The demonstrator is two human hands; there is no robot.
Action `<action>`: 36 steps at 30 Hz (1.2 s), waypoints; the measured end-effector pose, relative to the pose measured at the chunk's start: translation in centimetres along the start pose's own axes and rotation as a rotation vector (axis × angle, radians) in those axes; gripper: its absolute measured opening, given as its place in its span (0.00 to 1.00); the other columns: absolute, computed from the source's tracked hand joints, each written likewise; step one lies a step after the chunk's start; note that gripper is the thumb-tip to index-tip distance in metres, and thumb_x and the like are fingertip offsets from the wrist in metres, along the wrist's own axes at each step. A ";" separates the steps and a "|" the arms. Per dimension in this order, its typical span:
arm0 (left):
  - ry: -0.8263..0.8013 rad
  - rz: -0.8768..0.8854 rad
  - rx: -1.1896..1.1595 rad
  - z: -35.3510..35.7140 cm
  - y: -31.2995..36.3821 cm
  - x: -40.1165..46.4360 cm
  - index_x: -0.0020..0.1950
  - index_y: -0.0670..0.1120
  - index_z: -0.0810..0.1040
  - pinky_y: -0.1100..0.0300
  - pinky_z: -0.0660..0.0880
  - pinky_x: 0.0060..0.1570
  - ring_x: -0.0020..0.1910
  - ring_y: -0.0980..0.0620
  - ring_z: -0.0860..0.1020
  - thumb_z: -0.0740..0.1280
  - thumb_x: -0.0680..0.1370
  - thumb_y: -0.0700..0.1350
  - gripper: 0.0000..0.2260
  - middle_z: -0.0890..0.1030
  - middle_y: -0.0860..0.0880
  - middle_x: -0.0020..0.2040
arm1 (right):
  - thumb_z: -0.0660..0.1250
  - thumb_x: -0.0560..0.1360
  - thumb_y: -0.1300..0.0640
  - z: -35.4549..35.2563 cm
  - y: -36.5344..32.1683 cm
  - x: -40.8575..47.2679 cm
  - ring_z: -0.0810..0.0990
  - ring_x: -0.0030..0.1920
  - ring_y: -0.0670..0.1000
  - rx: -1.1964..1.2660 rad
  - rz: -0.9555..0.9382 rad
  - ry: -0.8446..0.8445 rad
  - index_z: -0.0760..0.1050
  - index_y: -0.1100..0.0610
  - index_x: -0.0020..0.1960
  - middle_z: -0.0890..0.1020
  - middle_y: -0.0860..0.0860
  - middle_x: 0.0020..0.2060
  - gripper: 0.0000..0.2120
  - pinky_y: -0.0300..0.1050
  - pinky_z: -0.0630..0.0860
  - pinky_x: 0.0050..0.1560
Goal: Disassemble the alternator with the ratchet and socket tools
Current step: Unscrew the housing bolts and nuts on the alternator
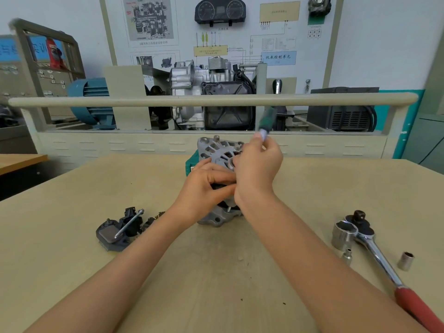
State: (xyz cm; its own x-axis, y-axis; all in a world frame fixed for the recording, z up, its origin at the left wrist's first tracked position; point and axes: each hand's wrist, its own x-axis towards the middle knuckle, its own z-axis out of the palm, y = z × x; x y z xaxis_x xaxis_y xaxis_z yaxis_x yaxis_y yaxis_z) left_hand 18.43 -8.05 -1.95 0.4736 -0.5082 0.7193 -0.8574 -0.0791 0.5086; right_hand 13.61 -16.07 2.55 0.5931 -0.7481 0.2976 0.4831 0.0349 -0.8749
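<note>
The silver alternator [216, 150] stands on edge at the middle of the wooden table [72, 236]. My left hand [204, 186] grips its near side, fingers curled round the housing. My right hand [258, 164] holds a green-handled tool [266, 121], blurred, whose handle points up and away above the alternator's face. The ratchet [374, 251], chrome with a red grip, lies at the right with a large socket [342, 234] beside its head. Two small sockets [406, 260] [347, 255] lie near it.
Removed black parts and a long bolt [120, 229] lie in a pile left of the alternator. A green case [191, 164] sits behind the alternator. A beige rail [192, 100] and an engine display stand beyond the table's far edge.
</note>
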 end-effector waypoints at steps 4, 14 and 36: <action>0.000 -0.013 0.016 0.0 0.2 0.0 0.40 0.61 0.80 0.60 0.56 0.69 0.47 0.68 0.74 0.73 0.70 0.40 0.14 0.78 0.68 0.38 | 0.55 0.82 0.56 0.1 -0.3 0.6 0.62 0.26 0.48 0.030 0.087 -0.057 0.72 0.64 0.46 0.67 0.51 0.29 0.13 0.42 0.62 0.27; -0.091 -0.021 -0.171 -0.6 -0.3 0.2 0.50 0.51 0.83 0.69 0.67 0.60 0.58 0.65 0.73 0.72 0.72 0.37 0.11 0.80 0.62 0.51 | 0.60 0.76 0.51 -0.7 -3.5 3.8 0.59 0.13 0.40 -0.350 0.489 -1.300 0.78 0.59 0.51 0.64 0.44 0.17 0.13 0.28 0.63 0.22; -0.078 0.050 -0.046 -0.6 0.2 0.3 0.51 0.57 0.78 0.40 0.62 0.66 0.53 0.72 0.72 0.71 0.68 0.45 0.14 0.77 0.74 0.45 | 0.59 0.79 0.57 -2.2 -2.9 3.0 0.60 0.15 0.40 -0.129 0.374 -1.058 0.76 0.58 0.55 0.66 0.44 0.19 0.09 0.29 0.68 0.25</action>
State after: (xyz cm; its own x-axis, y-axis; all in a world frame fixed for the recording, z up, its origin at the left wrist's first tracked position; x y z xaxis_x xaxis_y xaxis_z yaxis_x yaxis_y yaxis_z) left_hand 18.50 -7.74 -1.37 0.4114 -0.5760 0.7064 -0.8686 -0.0131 0.4953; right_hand 12.55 -19.94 5.17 0.9635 0.2348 0.1287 0.1265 0.0245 -0.9917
